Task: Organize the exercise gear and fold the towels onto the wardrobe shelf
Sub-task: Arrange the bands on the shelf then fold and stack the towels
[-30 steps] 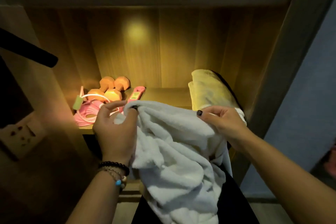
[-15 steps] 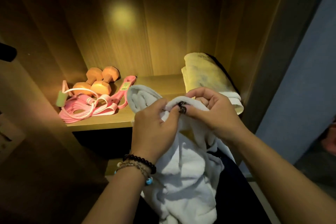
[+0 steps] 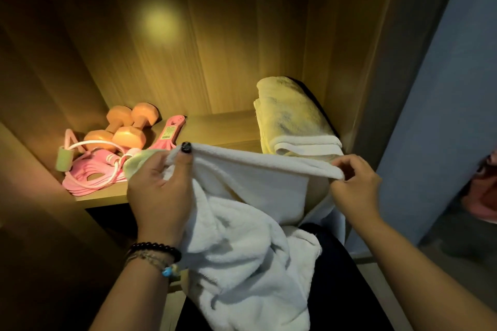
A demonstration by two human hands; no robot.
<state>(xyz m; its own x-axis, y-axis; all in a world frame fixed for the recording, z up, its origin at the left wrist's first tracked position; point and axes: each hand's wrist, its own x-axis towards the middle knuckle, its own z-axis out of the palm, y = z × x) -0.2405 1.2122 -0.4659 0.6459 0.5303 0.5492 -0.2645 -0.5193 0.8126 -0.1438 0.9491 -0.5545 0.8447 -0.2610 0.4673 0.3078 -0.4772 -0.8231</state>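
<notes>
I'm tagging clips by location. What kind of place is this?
Most likely a home wardrobe or closet: a lit wooden shelf holding a folded pale yellow towel, orange dumbbells and pink resistance bands, while both hands stretch a white fluffy towel in front.

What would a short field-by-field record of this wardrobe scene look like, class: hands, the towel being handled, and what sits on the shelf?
left hand: grips one end of the white towel's top edge
right hand: pinches the other end of that edge
white towel: top edge stretched between the hands, the rest hanging bunched below, not yet folded
folded towel: lies on the shelf at the right side
dumbbells: two, orange, on the shelf at the left rear
jump rope: pink, coiled in front of the dumbbells
shelf: wooden, lit from above
</notes>
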